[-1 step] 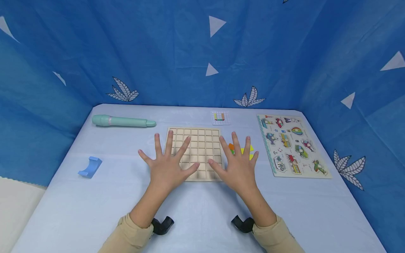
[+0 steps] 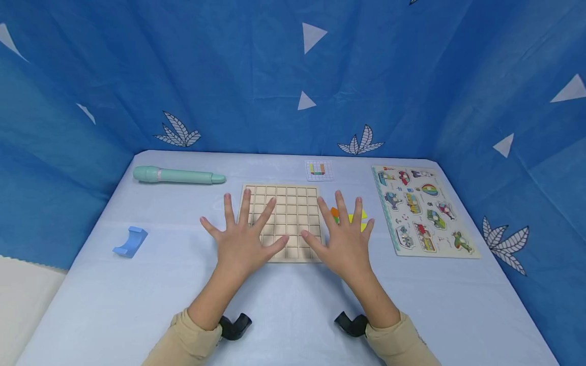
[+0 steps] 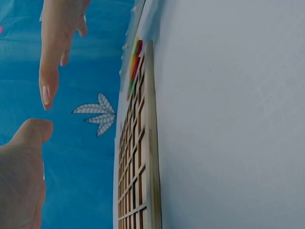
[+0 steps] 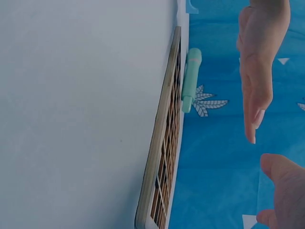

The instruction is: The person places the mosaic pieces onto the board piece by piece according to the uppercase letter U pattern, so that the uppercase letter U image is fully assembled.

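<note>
My left hand (image 2: 241, 247) hovers with fingers spread over the left front part of a wooden grid board (image 2: 293, 199). Its thumb points across toward my right hand (image 2: 345, 249), which is spread the same way by the board's right side. Neither hand holds anything. Both wrist views show the hands raised off the board, the thumb and the other hand's fingers apart; the board's front edge (image 3: 151, 133) lies flat on the table. Flat yellow pieces (image 2: 363, 226) and an orange piece (image 2: 334, 211) lie right of the board, partly hidden by my right fingers.
Behind the board lies a small card (image 2: 320, 178) with a coloured grid pattern. A mint-green wand-shaped object (image 2: 183, 176) is at the back left, a blue curved holder (image 2: 132, 241) at left. A picture puzzle board (image 2: 441, 243) lies at right. Blue curtains (image 2: 256, 76) enclose the table.
</note>
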`<state>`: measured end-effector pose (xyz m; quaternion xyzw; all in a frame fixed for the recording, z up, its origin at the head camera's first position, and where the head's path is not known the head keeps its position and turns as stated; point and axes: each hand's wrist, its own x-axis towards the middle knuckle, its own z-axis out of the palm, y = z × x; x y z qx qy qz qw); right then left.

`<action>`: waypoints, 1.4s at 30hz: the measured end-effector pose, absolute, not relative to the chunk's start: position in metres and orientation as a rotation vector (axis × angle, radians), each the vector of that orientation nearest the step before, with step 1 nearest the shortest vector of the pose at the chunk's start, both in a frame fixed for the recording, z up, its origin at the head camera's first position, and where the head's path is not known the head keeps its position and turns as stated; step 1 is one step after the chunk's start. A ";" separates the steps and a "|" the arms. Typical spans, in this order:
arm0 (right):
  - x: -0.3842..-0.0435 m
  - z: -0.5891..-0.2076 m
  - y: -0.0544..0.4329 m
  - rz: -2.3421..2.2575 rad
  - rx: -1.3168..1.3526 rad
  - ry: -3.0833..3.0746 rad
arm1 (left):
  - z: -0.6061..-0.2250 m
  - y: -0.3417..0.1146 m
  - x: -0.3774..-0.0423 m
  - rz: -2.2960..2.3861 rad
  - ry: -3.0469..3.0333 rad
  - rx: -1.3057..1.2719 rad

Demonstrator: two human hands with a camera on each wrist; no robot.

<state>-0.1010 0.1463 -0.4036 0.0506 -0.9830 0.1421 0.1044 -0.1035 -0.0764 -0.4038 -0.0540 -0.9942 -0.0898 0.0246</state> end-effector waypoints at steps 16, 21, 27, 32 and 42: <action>-0.101 -0.410 0.170 0.341 0.113 -2.849 | -0.414 -0.074 -0.110 -0.339 -3.046 -0.229; -0.107 -0.421 0.155 0.366 0.180 -2.872 | -0.424 -0.098 -0.100 -0.377 -3.035 -0.170; -0.115 -0.434 0.135 0.403 0.286 -2.879 | -0.433 -0.123 -0.084 -0.400 -3.054 -0.083; -0.114 -0.436 0.139 0.397 0.247 -2.869 | -0.437 -0.124 -0.085 -0.409 -3.021 -0.094; -0.109 -0.433 0.169 0.410 0.104 -2.861 | -0.437 -0.102 -0.100 -0.421 -2.996 -0.208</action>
